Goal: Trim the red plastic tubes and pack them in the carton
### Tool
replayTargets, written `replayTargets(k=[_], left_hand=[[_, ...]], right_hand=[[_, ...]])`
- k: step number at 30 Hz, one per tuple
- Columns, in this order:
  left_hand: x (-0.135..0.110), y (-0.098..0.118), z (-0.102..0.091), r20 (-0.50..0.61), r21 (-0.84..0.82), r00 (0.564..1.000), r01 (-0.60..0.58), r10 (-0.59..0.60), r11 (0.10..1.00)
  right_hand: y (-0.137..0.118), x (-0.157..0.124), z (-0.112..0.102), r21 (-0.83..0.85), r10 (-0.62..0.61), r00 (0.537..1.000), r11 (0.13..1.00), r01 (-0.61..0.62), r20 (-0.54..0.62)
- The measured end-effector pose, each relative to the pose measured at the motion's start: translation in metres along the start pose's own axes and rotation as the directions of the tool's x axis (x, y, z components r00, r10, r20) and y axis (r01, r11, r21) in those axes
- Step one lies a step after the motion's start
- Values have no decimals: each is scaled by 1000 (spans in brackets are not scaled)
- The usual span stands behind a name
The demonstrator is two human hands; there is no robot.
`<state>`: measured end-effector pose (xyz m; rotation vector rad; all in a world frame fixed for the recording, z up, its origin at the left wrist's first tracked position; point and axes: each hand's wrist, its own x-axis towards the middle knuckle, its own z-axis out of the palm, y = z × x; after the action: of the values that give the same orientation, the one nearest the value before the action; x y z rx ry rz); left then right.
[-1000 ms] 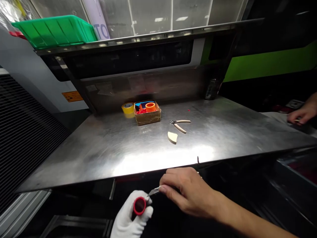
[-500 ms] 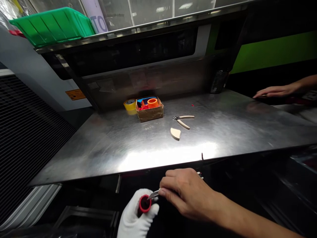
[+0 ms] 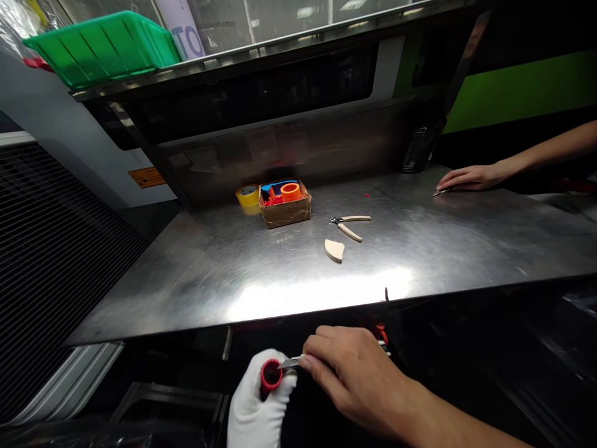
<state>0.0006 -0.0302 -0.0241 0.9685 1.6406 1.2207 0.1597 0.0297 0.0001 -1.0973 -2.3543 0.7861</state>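
Observation:
My left hand (image 3: 254, 404), in a white glove, is closed round a short red tube (image 3: 271, 376) whose open end faces up. My bare right hand (image 3: 349, 373) pinches a small metal blade (image 3: 290, 362) with its tip touching the tube's rim. Both hands are below and in front of the steel table's front edge (image 3: 298, 311).
On the steel table lie cream-handled pliers (image 3: 349, 224), a cream wedge (image 3: 334, 250), a cardboard box of orange and blue parts (image 3: 285, 204) and a yellow tape roll (image 3: 247, 196). A green bin (image 3: 100, 46) sits on the upper shelf. Another person's hand (image 3: 469, 177) rests on the table's far right.
The blade tip has come onto the tube's rim. The other person's hand has reached further left onto the table. The view has shifted slightly.

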Motion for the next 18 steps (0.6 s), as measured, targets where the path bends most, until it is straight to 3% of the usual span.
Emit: replayTargets(k=[7, 12, 18], left_hand=[[1, -3, 4, -26, -117, 999, 29, -32, 993], [2, -5, 2, -100, -6, 995, 5, -6, 1000], [6, -17, 5, -7, -209, 999, 35, -37, 977]], right_hand=[[-5, -3, 5, 121, -11, 999, 993, 7, 34], [0, 0, 8, 92, 47, 998, 995, -42, -53], [-7, -3, 11, 228, -4, 998, 974, -11, 65]])
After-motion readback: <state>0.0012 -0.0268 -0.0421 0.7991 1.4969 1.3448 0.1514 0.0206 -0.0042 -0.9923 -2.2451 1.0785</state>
